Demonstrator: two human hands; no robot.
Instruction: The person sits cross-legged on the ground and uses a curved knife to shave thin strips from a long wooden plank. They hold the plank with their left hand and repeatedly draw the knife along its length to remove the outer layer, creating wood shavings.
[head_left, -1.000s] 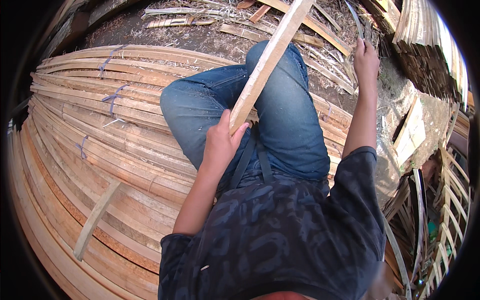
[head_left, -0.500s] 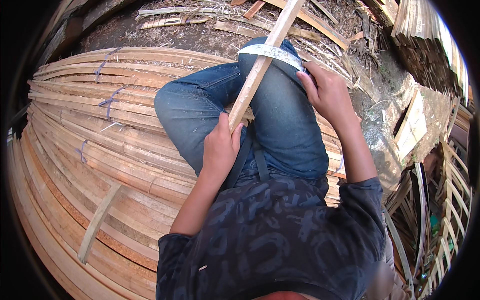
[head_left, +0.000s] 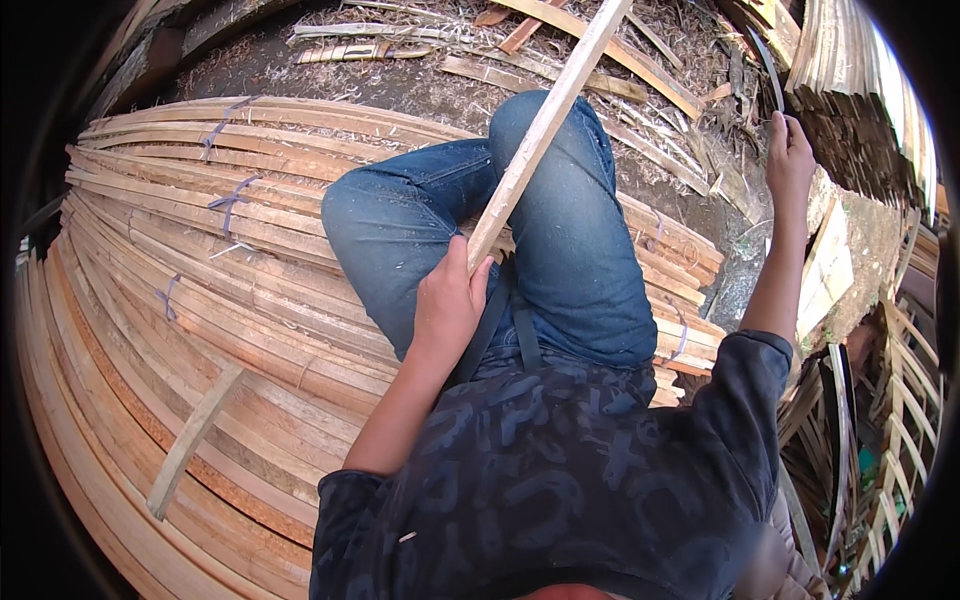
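Left hand: the left hand (head_left: 450, 305) is closed around the near end of a long pale wooden slat (head_left: 545, 125), fingers wrapped over it and thumb alongside, just above the lap.
Slat: it runs from that grip up and to the right, tilted, crossing over the right knee of the blue jeans (head_left: 590, 230) and going out past the top edge of the view.
Right hand: the right hand (head_left: 788, 155) is raised out to the right, arm nearly straight, fingers curled around the handle of a thin dark curved blade (head_left: 768, 65) that points upward. It is well apart from the slat.
Seat: the person sits on the right end of a broad stack of split bamboo strips (head_left: 200, 300), with both knees bent over its far edge.
Stack: the strips lie side by side, curving from lower left to upper right; some bundles are tied with bluish bands (head_left: 228, 198) near the far left corner.
Loose piece: a short flat wooden piece (head_left: 192, 440) lies crosswise on the stack near its near left edge.
Ground: beyond the far edge, dark soil carries scattered offcuts and shavings (head_left: 420, 40).
Right side: more bundled strips (head_left: 860, 110) are piled at the upper right.
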